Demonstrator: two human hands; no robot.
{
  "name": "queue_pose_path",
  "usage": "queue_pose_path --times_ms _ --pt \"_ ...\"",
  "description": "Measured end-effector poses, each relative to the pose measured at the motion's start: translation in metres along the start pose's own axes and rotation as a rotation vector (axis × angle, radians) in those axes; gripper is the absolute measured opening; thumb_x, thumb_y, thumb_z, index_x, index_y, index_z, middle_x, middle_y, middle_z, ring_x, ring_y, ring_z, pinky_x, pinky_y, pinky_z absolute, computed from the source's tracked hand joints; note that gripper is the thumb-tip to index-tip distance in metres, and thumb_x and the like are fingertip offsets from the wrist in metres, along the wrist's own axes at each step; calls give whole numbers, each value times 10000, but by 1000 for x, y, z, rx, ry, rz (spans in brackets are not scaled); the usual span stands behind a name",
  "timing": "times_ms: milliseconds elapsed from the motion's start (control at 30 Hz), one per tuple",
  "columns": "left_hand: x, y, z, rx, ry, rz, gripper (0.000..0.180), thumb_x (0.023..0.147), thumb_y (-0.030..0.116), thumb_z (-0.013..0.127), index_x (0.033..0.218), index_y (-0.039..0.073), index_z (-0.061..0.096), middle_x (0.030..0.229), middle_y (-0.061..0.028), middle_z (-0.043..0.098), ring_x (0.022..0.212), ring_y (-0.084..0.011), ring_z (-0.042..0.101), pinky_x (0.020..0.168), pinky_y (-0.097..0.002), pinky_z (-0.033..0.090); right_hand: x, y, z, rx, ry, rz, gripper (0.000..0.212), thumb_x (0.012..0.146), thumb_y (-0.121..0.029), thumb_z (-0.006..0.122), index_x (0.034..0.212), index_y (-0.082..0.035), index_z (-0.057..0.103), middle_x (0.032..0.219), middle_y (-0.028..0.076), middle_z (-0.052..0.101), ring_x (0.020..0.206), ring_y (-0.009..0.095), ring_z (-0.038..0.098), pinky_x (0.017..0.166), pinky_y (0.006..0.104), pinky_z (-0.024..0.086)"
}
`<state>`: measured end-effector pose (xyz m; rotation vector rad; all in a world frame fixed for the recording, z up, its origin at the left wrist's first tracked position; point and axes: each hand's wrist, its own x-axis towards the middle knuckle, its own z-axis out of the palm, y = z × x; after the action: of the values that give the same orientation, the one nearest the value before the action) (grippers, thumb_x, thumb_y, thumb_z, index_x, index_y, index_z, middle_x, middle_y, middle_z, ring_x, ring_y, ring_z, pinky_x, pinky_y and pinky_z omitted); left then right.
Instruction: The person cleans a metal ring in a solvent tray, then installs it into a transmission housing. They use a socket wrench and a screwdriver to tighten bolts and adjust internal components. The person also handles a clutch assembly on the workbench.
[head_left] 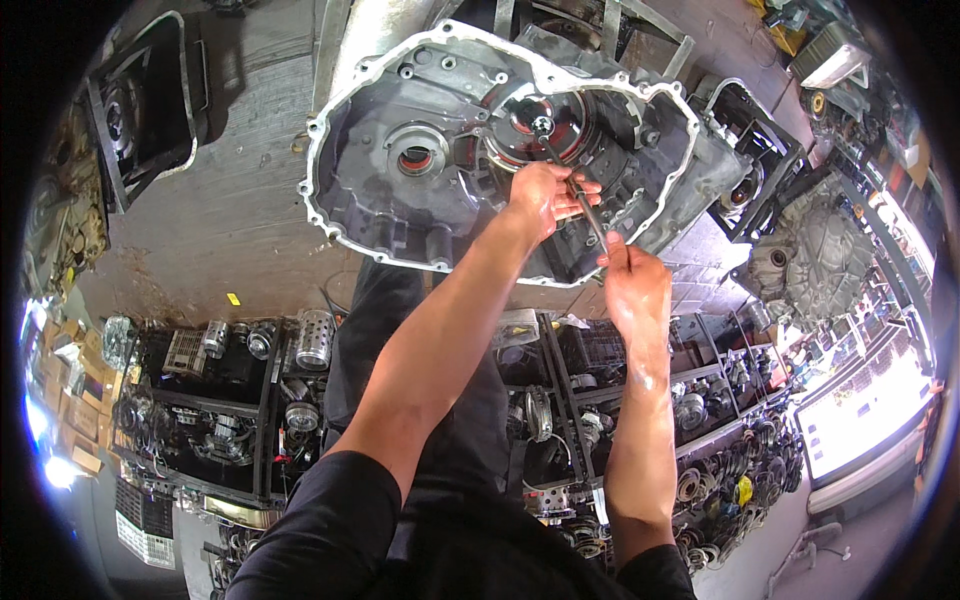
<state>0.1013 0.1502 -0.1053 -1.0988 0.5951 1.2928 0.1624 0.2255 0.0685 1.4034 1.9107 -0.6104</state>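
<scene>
Workshop table: head view; brown-grey, stained table across the upper part, a small yellow scrap lying on it, left of the person.
Background: metal rack full of loose machine parts toward the lower edge; framed dark part far left; second casing to the right.
Housing: big grey metal housing, pale scalloped rim, open side up, right ahead of the person, under and beyond both hands.
Hub: shiny round hub with reddish ring, set in the housing, beyond the left hand; round bore left of it.
Bar: dark long-handled bar, socket-like head down at the hub's middle; whether it is fully seated, can't tell.
Bar axis: slants from hub, far end, back toward the person and to the right.
Left hand: left hand half open, palm up, fingers spread, bar crossing them midway; firm hold or just steadying, can't tell.
Right hand: right hand closed round the near end of the bar, thumb along it.
Nearer: left hand closer to hub; right hand farther out, at the handle end.
</scene>
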Motion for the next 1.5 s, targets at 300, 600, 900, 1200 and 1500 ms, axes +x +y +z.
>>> queue_pose_path --times_ms 300,600,900,1200,1500 --pt "5 -4 0 110 29 -15 290 889 205 766 991 -34 637 917 -143 682 811 -278 719 761 -451 595 3 -2 6 -114 75 -52 305 980 -307 586 970 -11 660 788 261 677 774 473 657 688 511 513" --pt "7 -9 -1 339 184 95 394 842 299 818 1017 -22 671 963 -149 706 823 -264 721 747 -397 599 -4 -3 12 -128 135 -120 367 971 -354 595 858 -8 647 768 252 675 789 461 670 725 538 510" --pt "8 -5 -8 50 -12 87 182 929 103 665 989 -61 613 957 -222 692 860 -366 706 857 -442 580 -6 1 10 -54 107 -107 234 927 -248 675 1008 -34 627 785 221 687 770 417 688 673 488 520" --pt "17 3 -4 99 54 95 186 904 50 697 1013 -64 598 881 -165 656 815 -330 702 786 -441 609 -2 -13 14 -46 270 -177 202 939 -221 656 883 -34 601 683 213 651 653 415 668 593 497 498" --pt "-6 -25 -3 28 4 98 165 941 69 660 936 -87 607 832 -172 642 729 -350 709 715 -469 632 -31 3 20 113 352 -183 156 930 -169 681 904 -35 606 681 206 646 628 402 661 564 456 496"
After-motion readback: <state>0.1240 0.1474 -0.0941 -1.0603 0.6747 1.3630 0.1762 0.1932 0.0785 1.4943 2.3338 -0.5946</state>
